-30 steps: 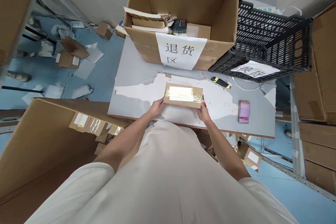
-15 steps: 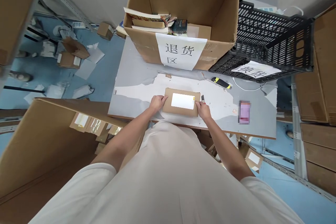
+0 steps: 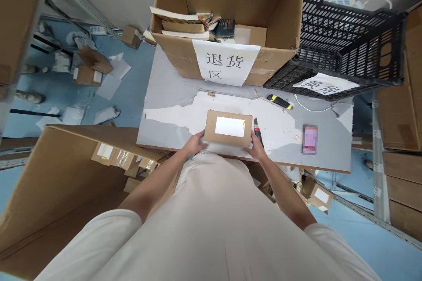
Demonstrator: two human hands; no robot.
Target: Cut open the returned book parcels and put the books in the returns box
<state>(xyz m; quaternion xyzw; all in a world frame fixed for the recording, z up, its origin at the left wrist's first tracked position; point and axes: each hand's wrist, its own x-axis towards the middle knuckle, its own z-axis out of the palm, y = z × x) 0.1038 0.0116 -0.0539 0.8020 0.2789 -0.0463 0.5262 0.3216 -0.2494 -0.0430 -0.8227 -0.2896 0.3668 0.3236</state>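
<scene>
Both arms reach forward and converge on the package, one to each end. The left hand is at its left end, fingers forward beside the near corner, thumb spread away from them and pointing inward just short of its near edge. The right hand mirrors this at its right end, thumb likewise parted from the fingers. The left forearm and right forearm are bare, slanting outward from the package toward the body.
</scene>
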